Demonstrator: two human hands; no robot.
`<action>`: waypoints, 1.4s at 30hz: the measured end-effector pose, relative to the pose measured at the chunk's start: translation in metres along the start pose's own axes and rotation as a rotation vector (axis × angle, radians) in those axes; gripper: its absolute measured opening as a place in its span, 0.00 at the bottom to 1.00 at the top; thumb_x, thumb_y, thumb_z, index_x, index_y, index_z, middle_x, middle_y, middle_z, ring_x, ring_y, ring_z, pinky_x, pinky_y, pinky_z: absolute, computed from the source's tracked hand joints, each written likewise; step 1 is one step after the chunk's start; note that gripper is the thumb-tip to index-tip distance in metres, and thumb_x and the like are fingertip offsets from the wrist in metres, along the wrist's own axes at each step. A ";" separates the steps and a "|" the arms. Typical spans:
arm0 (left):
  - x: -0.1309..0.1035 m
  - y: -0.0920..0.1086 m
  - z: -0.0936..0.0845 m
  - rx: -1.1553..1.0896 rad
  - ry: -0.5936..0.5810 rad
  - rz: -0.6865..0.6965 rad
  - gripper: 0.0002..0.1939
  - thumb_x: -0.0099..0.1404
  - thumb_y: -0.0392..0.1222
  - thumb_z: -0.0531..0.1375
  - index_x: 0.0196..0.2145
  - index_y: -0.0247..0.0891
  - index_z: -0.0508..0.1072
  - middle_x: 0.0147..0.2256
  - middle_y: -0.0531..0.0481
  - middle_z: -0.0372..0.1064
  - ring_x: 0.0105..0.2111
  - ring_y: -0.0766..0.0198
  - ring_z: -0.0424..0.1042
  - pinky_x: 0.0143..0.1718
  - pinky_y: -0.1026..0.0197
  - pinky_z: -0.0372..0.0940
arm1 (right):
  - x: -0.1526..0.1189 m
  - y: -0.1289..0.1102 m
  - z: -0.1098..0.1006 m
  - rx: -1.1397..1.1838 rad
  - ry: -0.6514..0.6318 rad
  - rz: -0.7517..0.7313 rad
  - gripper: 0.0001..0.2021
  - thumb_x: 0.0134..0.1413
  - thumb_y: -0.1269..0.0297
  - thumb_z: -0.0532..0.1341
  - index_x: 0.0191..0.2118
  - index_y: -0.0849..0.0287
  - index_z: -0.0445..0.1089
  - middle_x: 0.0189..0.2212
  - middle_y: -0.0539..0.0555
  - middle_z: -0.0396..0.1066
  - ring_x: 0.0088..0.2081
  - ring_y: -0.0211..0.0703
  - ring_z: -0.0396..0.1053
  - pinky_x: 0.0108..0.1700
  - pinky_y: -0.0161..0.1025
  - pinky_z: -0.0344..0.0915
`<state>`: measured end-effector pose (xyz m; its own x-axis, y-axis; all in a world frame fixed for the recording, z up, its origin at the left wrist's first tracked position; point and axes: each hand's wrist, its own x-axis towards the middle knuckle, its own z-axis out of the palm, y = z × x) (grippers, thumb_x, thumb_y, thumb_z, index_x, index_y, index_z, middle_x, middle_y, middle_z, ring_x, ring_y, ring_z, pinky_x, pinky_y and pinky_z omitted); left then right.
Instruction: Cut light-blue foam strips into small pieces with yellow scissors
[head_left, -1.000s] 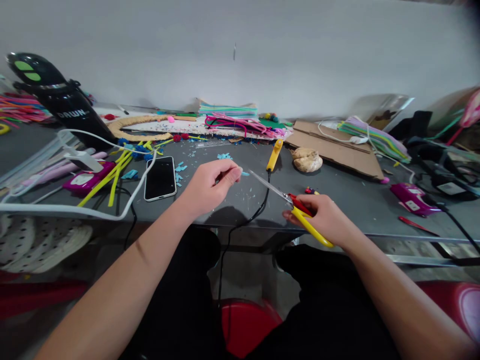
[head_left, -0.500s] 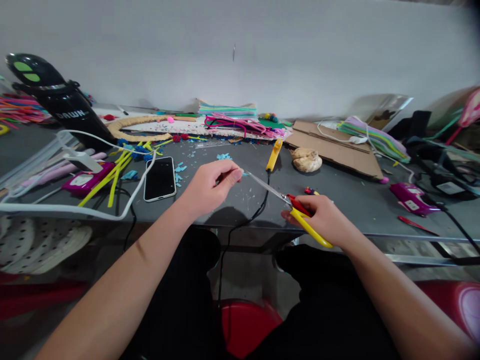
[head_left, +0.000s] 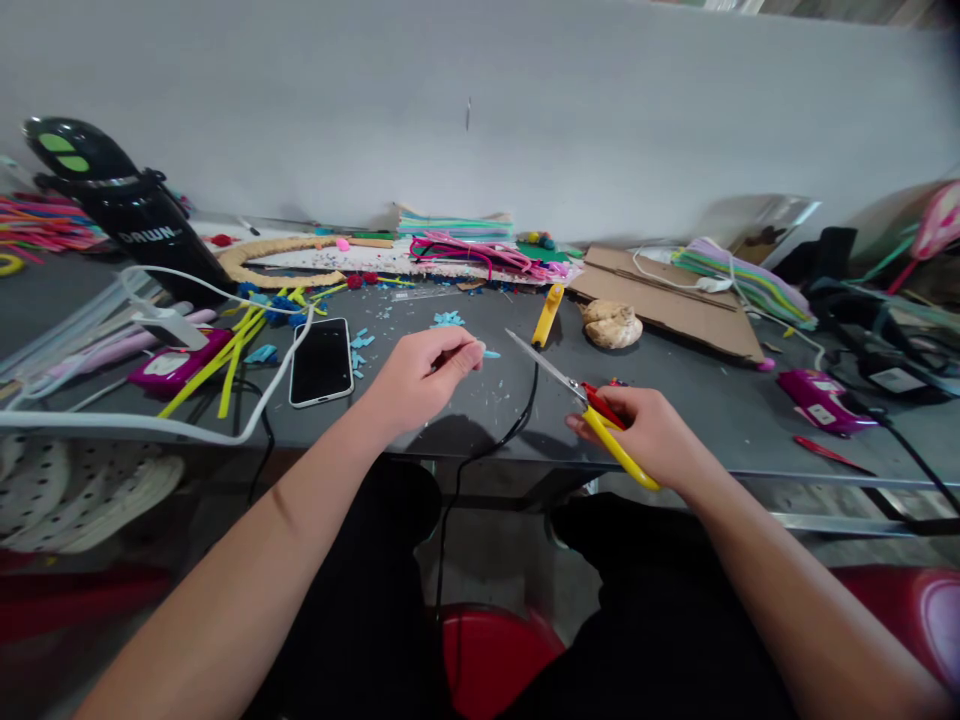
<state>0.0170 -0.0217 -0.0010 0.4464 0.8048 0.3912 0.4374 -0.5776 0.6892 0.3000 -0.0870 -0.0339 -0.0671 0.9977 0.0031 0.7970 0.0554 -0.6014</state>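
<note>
Between the thumb and fingers of my left hand point(head_left: 431, 375) is pinched a small light-blue piece point(head_left: 490, 354), its pointed tip sticking out to the right. Most of that piece is hidden by the fingertips. My right hand point(head_left: 646, 432) grips scissors point(head_left: 613, 450) with yellow and red handles. Their blades look closed and point up and left, a short gap away from the blue piece. Small blue cut pieces point(head_left: 448, 318) lie on the table beyond my left hand, with more beside the phone point(head_left: 321, 362).
A yellow-handled tool point(head_left: 549, 315) with a black cord lies beyond the scissors, beside a crumpled tan lump point(head_left: 611, 324). Cardboard point(head_left: 667, 300) is at the back right. A black bottle point(head_left: 142, 225), white cable point(head_left: 247, 420) and purple device point(head_left: 180, 365) crowd the left.
The scissors have drawn back slightly to the right, away from my left fingertips. More of the blue piece's tip shows now. My left hand has hardly moved.
</note>
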 end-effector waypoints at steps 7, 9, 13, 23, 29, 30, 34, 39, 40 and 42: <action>0.002 -0.014 -0.005 0.051 -0.037 -0.116 0.19 0.72 0.48 0.49 0.27 0.37 0.68 0.23 0.54 0.59 0.25 0.66 0.60 0.28 0.63 0.54 | 0.006 0.002 -0.003 -0.261 0.045 0.043 0.17 0.46 0.48 0.63 0.24 0.57 0.67 0.20 0.50 0.65 0.23 0.38 0.57 0.25 0.37 0.49; 0.003 -0.021 -0.006 0.084 -0.037 -0.164 0.19 0.71 0.49 0.50 0.27 0.37 0.69 0.22 0.54 0.59 0.24 0.66 0.60 0.28 0.62 0.53 | 0.006 0.000 -0.004 -0.273 0.053 0.034 0.13 0.46 0.51 0.63 0.27 0.57 0.69 0.23 0.50 0.68 0.24 0.39 0.59 0.26 0.37 0.50; 0.006 -0.036 -0.007 0.136 -0.005 -0.269 0.19 0.69 0.51 0.51 0.27 0.38 0.70 0.21 0.54 0.60 0.23 0.64 0.60 0.26 0.61 0.52 | 0.006 -0.006 -0.003 -0.377 0.003 0.029 0.10 0.46 0.54 0.62 0.27 0.56 0.69 0.24 0.52 0.70 0.25 0.41 0.61 0.27 0.37 0.50; 0.016 -0.069 -0.016 0.260 0.089 -0.342 0.17 0.65 0.52 0.55 0.28 0.38 0.74 0.24 0.49 0.68 0.26 0.60 0.63 0.29 0.59 0.54 | 0.014 -0.008 -0.005 -0.381 -0.029 0.071 0.11 0.46 0.53 0.62 0.29 0.56 0.70 0.25 0.53 0.72 0.26 0.42 0.63 0.27 0.37 0.51; 0.031 -0.088 -0.012 0.250 0.138 -0.290 0.19 0.68 0.52 0.50 0.32 0.38 0.75 0.28 0.46 0.70 0.32 0.57 0.66 0.35 0.58 0.58 | 0.030 0.014 0.010 -0.091 0.138 0.055 0.15 0.46 0.49 0.62 0.30 0.58 0.72 0.22 0.50 0.69 0.25 0.39 0.61 0.26 0.36 0.53; 0.032 -0.089 -0.011 0.242 0.146 -0.283 0.19 0.69 0.52 0.50 0.34 0.37 0.75 0.30 0.46 0.70 0.34 0.57 0.67 0.37 0.58 0.59 | 0.033 0.019 0.014 -0.032 0.182 0.052 0.17 0.47 0.48 0.62 0.30 0.59 0.71 0.21 0.49 0.67 0.24 0.39 0.59 0.26 0.36 0.53; 0.024 -0.089 -0.015 0.213 0.202 -0.286 0.20 0.69 0.52 0.50 0.35 0.37 0.76 0.32 0.46 0.69 0.34 0.59 0.67 0.39 0.58 0.61 | 0.037 0.033 0.027 0.101 0.300 0.034 0.18 0.47 0.47 0.63 0.31 0.60 0.70 0.21 0.49 0.68 0.25 0.40 0.61 0.28 0.36 0.57; 0.004 -0.076 -0.027 0.156 0.188 -0.251 0.21 0.69 0.54 0.52 0.25 0.37 0.71 0.32 0.48 0.68 0.32 0.62 0.67 0.35 0.60 0.61 | 0.036 0.035 0.032 0.136 0.334 0.042 0.17 0.47 0.50 0.64 0.33 0.60 0.69 0.23 0.50 0.69 0.27 0.42 0.64 0.31 0.37 0.60; 0.000 -0.074 -0.030 0.130 0.192 -0.243 0.20 0.68 0.53 0.54 0.25 0.37 0.70 0.33 0.48 0.68 0.33 0.62 0.67 0.34 0.61 0.61 | 0.036 0.036 0.032 0.140 0.334 0.048 0.16 0.47 0.50 0.65 0.33 0.60 0.69 0.23 0.50 0.70 0.27 0.42 0.65 0.31 0.37 0.61; -0.007 -0.072 -0.034 0.087 0.192 -0.242 0.22 0.69 0.52 0.53 0.22 0.37 0.67 0.33 0.48 0.68 0.33 0.62 0.68 0.34 0.61 0.61 | 0.035 0.036 0.032 0.140 0.320 0.058 0.15 0.48 0.52 0.65 0.33 0.60 0.69 0.24 0.51 0.71 0.27 0.43 0.65 0.31 0.38 0.61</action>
<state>-0.0438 0.0183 -0.0327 0.1697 0.9264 0.3362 0.5819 -0.3695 0.7245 0.3074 -0.0508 -0.0812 0.1848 0.9617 0.2026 0.7022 0.0151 -0.7118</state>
